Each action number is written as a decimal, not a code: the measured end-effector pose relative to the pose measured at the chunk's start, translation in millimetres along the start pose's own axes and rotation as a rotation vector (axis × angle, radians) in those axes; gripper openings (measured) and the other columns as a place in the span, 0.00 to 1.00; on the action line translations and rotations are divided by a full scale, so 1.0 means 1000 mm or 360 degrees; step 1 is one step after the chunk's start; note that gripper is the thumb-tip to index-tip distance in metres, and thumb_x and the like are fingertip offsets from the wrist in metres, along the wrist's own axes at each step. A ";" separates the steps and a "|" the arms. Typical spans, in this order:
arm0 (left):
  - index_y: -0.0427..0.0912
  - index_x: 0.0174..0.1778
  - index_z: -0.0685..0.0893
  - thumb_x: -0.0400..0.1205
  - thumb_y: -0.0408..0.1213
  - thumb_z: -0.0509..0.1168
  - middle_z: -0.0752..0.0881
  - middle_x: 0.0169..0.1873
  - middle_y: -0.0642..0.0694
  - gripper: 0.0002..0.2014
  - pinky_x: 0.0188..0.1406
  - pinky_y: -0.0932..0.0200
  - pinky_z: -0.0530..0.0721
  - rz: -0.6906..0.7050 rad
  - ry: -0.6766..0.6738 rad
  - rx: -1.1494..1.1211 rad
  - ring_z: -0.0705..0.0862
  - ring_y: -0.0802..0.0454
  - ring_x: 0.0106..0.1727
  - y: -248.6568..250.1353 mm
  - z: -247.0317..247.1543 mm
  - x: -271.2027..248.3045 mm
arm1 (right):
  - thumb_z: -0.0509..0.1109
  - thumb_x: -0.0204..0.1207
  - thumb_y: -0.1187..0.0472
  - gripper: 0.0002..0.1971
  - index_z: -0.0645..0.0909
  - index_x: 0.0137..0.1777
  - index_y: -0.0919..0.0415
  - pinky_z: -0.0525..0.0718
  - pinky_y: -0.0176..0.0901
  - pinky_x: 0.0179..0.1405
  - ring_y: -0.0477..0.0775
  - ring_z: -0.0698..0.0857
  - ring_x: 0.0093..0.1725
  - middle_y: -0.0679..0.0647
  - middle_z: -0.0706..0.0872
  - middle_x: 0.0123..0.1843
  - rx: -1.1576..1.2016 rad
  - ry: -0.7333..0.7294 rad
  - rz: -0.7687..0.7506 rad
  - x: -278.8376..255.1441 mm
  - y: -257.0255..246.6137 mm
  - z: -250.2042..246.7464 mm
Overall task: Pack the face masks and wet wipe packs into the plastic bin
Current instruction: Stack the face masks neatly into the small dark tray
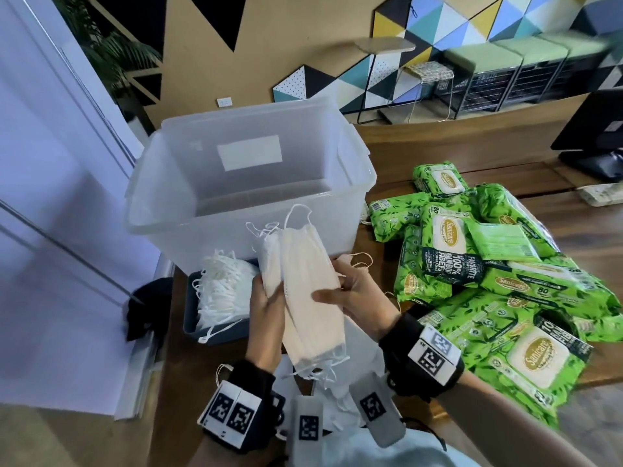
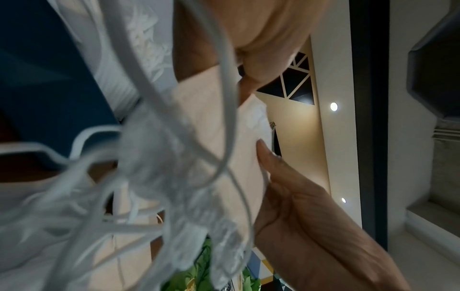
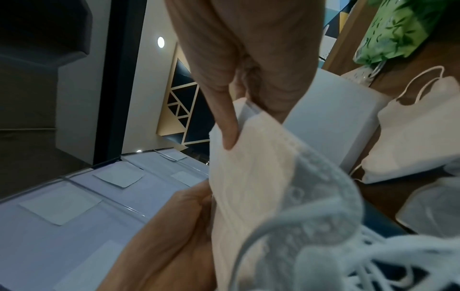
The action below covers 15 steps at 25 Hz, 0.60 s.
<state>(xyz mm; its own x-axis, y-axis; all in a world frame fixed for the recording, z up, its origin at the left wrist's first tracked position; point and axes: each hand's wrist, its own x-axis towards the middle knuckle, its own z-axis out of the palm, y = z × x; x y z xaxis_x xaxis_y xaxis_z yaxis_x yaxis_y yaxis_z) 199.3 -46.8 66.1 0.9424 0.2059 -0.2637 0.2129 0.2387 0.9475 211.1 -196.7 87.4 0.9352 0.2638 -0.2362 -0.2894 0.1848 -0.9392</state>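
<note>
A stack of cream and white face masks (image 1: 305, 291) stands upright between both hands, just in front of the clear plastic bin (image 1: 161, 210). My left hand (image 1: 266, 315) grips its left side, fingers curled round it. My right hand (image 1: 350, 294) grips the right side, thumb laid across the front. The wrist views show the mask stack (image 2: 206, 137) (image 3: 251, 177) close up with white ear loops dangling. A heap of green wet wipe packs (image 1: 488, 274) lies on the wooden table to the right. The bin looks empty inside.
A dark grey tray (image 1: 219, 326) holding more white masks (image 1: 222, 288) sits left of my hands. More masks lie beneath them near the table's front edge. A loose cream mask (image 3: 410, 133) lies by the bin. A monitor base (image 1: 593, 163) stands at far right.
</note>
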 end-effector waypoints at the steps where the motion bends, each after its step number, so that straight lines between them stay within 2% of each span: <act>1: 0.42 0.69 0.74 0.83 0.33 0.64 0.85 0.61 0.40 0.18 0.65 0.37 0.79 -0.0009 -0.0021 -0.0009 0.84 0.43 0.62 -0.001 -0.003 -0.001 | 0.73 0.66 0.79 0.20 0.81 0.57 0.63 0.83 0.52 0.51 0.58 0.85 0.47 0.62 0.89 0.48 -0.0025 0.0017 -0.0058 -0.002 -0.003 0.002; 3: 0.41 0.69 0.74 0.81 0.35 0.65 0.86 0.60 0.40 0.19 0.67 0.36 0.78 -0.0020 -0.0079 0.0005 0.84 0.42 0.62 -0.001 -0.009 -0.002 | 0.72 0.67 0.80 0.18 0.82 0.54 0.63 0.86 0.41 0.45 0.49 0.87 0.43 0.53 0.91 0.44 -0.0087 0.0091 -0.0297 -0.010 -0.014 0.002; 4: 0.40 0.68 0.75 0.80 0.35 0.66 0.86 0.60 0.41 0.20 0.67 0.37 0.77 -0.0028 -0.0095 0.0026 0.84 0.43 0.62 -0.001 -0.012 -0.002 | 0.72 0.68 0.80 0.16 0.82 0.53 0.64 0.87 0.43 0.47 0.49 0.87 0.44 0.54 0.91 0.45 -0.0109 0.0149 -0.0462 -0.014 -0.023 0.001; 5: 0.39 0.68 0.75 0.80 0.36 0.67 0.86 0.60 0.40 0.20 0.68 0.39 0.77 -0.0045 -0.0112 0.0035 0.84 0.43 0.62 0.001 -0.013 -0.001 | 0.71 0.68 0.79 0.15 0.83 0.51 0.64 0.87 0.50 0.51 0.52 0.87 0.45 0.58 0.90 0.45 -0.0141 0.0206 -0.0658 -0.017 -0.032 -0.001; 7: 0.36 0.66 0.76 0.75 0.40 0.72 0.85 0.60 0.38 0.25 0.68 0.42 0.77 -0.0094 -0.0188 0.0000 0.83 0.43 0.61 0.005 -0.015 -0.003 | 0.69 0.69 0.80 0.15 0.85 0.46 0.60 0.81 0.61 0.61 0.58 0.88 0.48 0.59 0.91 0.46 -0.0314 0.0177 -0.1093 -0.020 -0.042 -0.005; 9: 0.34 0.64 0.76 0.66 0.41 0.71 0.86 0.54 0.40 0.30 0.58 0.47 0.82 -0.0147 -0.0350 -0.0081 0.84 0.45 0.54 0.008 -0.012 -0.007 | 0.67 0.71 0.77 0.14 0.86 0.44 0.58 0.72 0.61 0.71 0.56 0.88 0.54 0.52 0.91 0.46 -0.0725 -0.0012 -0.1484 -0.017 -0.035 -0.007; 10: 0.35 0.63 0.76 0.64 0.39 0.70 0.87 0.48 0.43 0.29 0.49 0.53 0.84 -0.0177 -0.0416 -0.0160 0.85 0.49 0.49 0.009 -0.010 -0.009 | 0.67 0.73 0.76 0.12 0.87 0.43 0.59 0.69 0.61 0.73 0.54 0.87 0.57 0.51 0.90 0.47 -0.0970 -0.0129 -0.1619 -0.014 -0.025 -0.008; 12: 0.35 0.61 0.79 0.67 0.32 0.70 0.89 0.38 0.45 0.25 0.36 0.60 0.85 -0.0239 -0.0456 -0.0233 0.87 0.53 0.38 0.008 -0.008 -0.010 | 0.66 0.72 0.79 0.14 0.88 0.41 0.61 0.68 0.64 0.73 0.51 0.84 0.62 0.50 0.90 0.50 -0.1330 -0.0282 -0.1766 -0.004 0.002 -0.011; 14: 0.35 0.61 0.82 0.78 0.30 0.65 0.90 0.40 0.41 0.15 0.35 0.59 0.87 -0.0324 -0.0427 -0.0227 0.88 0.51 0.38 0.008 -0.006 -0.010 | 0.64 0.68 0.85 0.19 0.88 0.42 0.62 0.69 0.66 0.72 0.51 0.83 0.64 0.50 0.90 0.52 -0.1426 -0.0341 -0.1779 0.002 0.023 -0.018; 15: 0.36 0.61 0.83 0.83 0.33 0.61 0.90 0.43 0.39 0.13 0.36 0.58 0.88 -0.0361 -0.0418 -0.0246 0.89 0.49 0.40 0.009 -0.007 -0.011 | 0.62 0.68 0.86 0.21 0.89 0.43 0.62 0.69 0.68 0.72 0.52 0.83 0.65 0.50 0.90 0.53 -0.1436 -0.0365 -0.1770 0.005 0.028 -0.019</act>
<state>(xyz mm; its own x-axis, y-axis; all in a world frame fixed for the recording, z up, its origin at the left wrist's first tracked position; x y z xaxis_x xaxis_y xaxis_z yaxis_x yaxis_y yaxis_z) 188.9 -40.1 76.0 0.9140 -0.1142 -0.3894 0.4014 0.3947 0.8265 211.2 -208.7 55.2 0.5081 0.5430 0.6686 0.8561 -0.2336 -0.4610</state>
